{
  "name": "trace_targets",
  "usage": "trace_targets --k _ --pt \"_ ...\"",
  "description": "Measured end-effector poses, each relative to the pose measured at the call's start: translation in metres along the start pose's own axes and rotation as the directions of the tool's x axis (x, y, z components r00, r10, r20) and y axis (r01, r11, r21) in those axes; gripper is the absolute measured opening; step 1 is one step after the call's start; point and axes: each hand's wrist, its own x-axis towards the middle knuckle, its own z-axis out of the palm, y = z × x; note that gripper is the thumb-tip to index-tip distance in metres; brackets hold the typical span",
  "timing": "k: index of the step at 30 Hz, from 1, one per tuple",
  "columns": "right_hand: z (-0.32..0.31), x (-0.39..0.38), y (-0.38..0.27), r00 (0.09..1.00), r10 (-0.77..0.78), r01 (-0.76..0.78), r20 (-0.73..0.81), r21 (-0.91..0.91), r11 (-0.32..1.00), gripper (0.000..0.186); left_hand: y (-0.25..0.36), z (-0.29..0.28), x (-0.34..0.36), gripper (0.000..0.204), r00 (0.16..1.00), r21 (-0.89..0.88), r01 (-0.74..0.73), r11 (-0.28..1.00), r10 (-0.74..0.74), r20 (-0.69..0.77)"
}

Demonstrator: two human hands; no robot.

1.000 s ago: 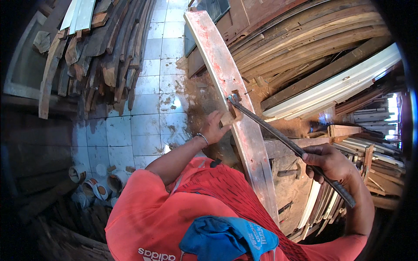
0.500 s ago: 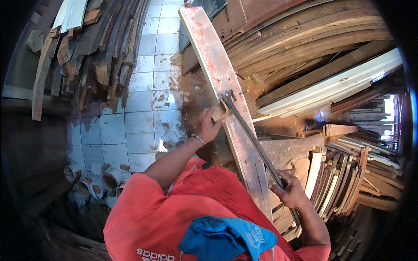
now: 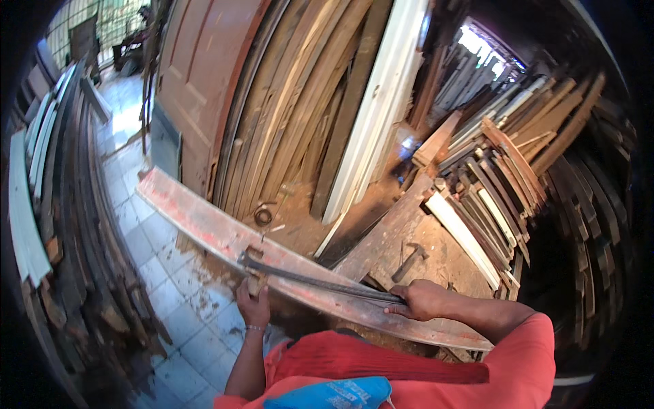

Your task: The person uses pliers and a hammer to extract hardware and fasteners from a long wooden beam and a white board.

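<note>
Right hand (image 3: 422, 300) grips the crowbar (image 3: 320, 281) shaft for leverage. Left hand (image 3: 253, 305) pinches a wood block (image 3: 255, 282) under its claw, against the reddish plank (image 3: 204, 225).

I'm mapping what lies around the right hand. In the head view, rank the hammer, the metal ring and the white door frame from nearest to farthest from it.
From the right hand, which holds the crowbar:
1. Hammer, lying on the boards just above the hand.
2. Metal ring, up and left, beyond the red plank.
3. White door frame, leaning upright at the back.
</note>
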Motion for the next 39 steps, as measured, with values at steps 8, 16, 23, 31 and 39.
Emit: trace_targets --k 8,16,23,31,39 --pt "-0.080 -0.016 -0.042 0.996 -0.076 0.082 0.039 -0.168 0.982 0.041 -0.004 -0.008 -0.013 0.064 0.992 0.084 0.111 0.990 -0.115 0.050" --pt "0.096 0.027 0.058 0.993 -0.026 0.028 -0.119 0.014 1.000 0.060 -0.001 -0.012 -0.016 0.063 0.996 0.044 0.041 0.998 -0.045 0.079" --pt "0.124 0.055 0.071 0.961 -0.087 0.096 -0.261 0.023 0.995 0.063 0.001 -0.013 -0.002 0.062 0.997 0.069 -0.028 0.997 0.023 0.076" --pt "0.072 0.053 0.075 0.977 -0.111 0.117 -0.182 0.024 0.993 0.060 0.008 -0.013 0.001 0.059 0.998 0.019 -0.060 0.998 0.059 0.033" --pt "0.179 0.087 0.092 0.969 -0.042 0.078 -0.244 0.142 0.987 0.055 -0.002 -0.016 -0.007 0.056 0.998 0.167 -0.054 0.985 0.056 -0.005"
